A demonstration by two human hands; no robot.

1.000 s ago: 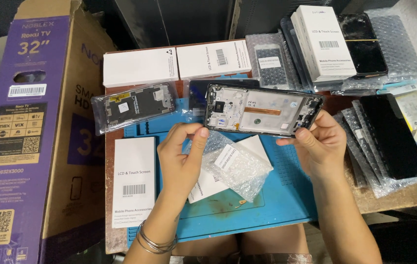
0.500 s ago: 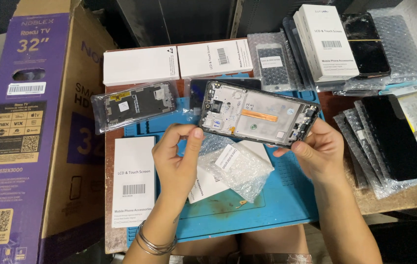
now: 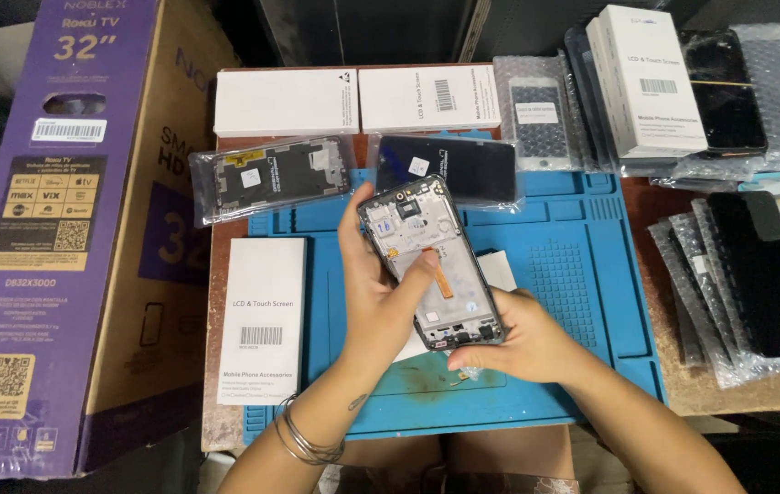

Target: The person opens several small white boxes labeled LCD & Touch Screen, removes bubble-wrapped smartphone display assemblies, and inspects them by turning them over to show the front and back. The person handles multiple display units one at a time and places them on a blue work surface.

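Both my hands hold a phone screen assembly [image 3: 427,261] over the blue work mat [image 3: 582,293], its inner side up with a metal frame and an orange flex cable showing. My left hand [image 3: 376,302] grips its left edge, with the thumb pressing on the middle near the cable. My right hand [image 3: 523,343] supports the lower end from beneath. The assembly stands tilted, top end pointing away from me. A white paper and bubble wrap lie mostly hidden under my hands.
A tall purple TV carton [image 3: 52,229] stands at the left. White boxes [image 3: 285,101] line the back, another white box [image 3: 262,316] lies on the mat's left. Bagged screens [image 3: 271,178] and a dark screen [image 3: 449,169] lie behind. Stacks of wrapped screens [image 3: 747,274] fill the right.
The screen assembly has turned from lying crosswise to pointing away from me and come nearer. My right hand slid beneath its lower end, and my left thumb now presses on its middle.
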